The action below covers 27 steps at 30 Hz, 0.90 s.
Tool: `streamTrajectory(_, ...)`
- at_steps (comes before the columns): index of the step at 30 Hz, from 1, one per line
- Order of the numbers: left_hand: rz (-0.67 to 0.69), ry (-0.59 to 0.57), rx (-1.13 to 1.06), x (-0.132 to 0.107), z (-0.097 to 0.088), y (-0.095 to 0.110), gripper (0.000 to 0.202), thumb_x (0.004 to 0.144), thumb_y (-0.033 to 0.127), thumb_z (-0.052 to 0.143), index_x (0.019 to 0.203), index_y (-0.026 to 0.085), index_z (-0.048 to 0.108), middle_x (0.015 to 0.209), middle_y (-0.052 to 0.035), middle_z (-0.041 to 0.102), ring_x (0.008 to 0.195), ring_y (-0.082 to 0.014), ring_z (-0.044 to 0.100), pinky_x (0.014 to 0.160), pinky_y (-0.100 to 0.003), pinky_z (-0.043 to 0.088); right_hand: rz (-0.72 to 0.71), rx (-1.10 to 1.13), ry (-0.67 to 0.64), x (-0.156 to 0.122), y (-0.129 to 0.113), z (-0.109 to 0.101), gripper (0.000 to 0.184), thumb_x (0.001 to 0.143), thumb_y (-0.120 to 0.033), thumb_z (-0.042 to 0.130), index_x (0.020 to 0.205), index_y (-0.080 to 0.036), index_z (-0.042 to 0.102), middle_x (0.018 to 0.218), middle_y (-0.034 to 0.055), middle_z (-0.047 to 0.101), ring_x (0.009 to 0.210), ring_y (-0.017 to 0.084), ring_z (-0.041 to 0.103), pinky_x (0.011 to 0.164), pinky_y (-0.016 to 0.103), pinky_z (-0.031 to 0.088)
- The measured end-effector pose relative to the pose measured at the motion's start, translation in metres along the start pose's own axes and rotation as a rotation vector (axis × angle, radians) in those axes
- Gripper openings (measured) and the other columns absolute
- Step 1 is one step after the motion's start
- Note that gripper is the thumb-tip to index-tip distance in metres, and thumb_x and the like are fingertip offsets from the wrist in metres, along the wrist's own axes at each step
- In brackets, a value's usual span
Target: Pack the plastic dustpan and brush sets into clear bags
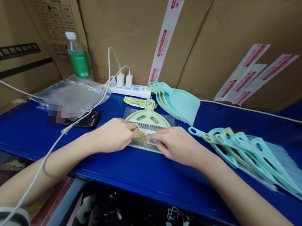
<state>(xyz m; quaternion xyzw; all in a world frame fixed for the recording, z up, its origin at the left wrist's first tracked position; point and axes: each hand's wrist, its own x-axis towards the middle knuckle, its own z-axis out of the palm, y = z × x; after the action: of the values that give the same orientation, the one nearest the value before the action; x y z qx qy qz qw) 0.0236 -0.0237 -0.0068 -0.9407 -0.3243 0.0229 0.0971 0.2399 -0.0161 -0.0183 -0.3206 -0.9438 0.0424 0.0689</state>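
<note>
A light green dustpan (148,113) with a grey-bristled brush (151,127) lies in front of me, handle pointing away. Clear plastic film shows around its sides. Across its middle is a small yellow and white label (147,134). My left hand (117,134) is at the label's left end, fingers curled, with the thumb and index fingertip on it. At the right end my right hand (176,144) is likewise closed, its fingertips on the label. The undersides of both hands are hidden.
Stacked dustpans (184,104) lie behind, and several brushes (257,153) overlap on the right. A label strip (135,101) lies near a power strip (131,89). At left are plastic bags (72,93), a phone (90,119) and a green bottle (78,61). A white cable (61,136) crosses my left arm.
</note>
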Motion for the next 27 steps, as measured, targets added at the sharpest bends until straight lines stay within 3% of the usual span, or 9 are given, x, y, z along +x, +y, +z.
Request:
streamTrajectory(17, -0.062, 0.012, -0.019, -0.0011, -0.0042, -0.0017, 0.028, 0.081, 0.008, 0.043, 0.08, 0.017, 0.07, 0.079, -0.0037, 0.067, 0.072, -0.0178, 0.064, 0.067, -0.029, 0.049, 0.059, 0.001, -0.053, 0.0, -0.0026, -0.0049, 0.04, 0.076, -0.006, 0.044, 0.098, -0.022, 0.073, 0.09, 0.0051, 0.074, 0.077, 0.018, 0.065, 0.063, 0.029, 0.038)
streamTrajectory(27, -0.062, 0.04, 0.02, -0.0019, -0.0035, -0.0048, 0.026, 0.079, 0.007, 0.044, 0.063, 0.016, 0.062, 0.068, -0.0023, 0.064, 0.062, -0.0164, 0.061, 0.06, -0.026, 0.046, 0.06, 0.032, -0.053, -0.0002, 0.0001, -0.0051, 0.043, 0.078, -0.007, 0.044, 0.106, -0.025, 0.072, 0.095, 0.0047, 0.075, 0.081, 0.02, 0.067, 0.065, 0.03, 0.041)
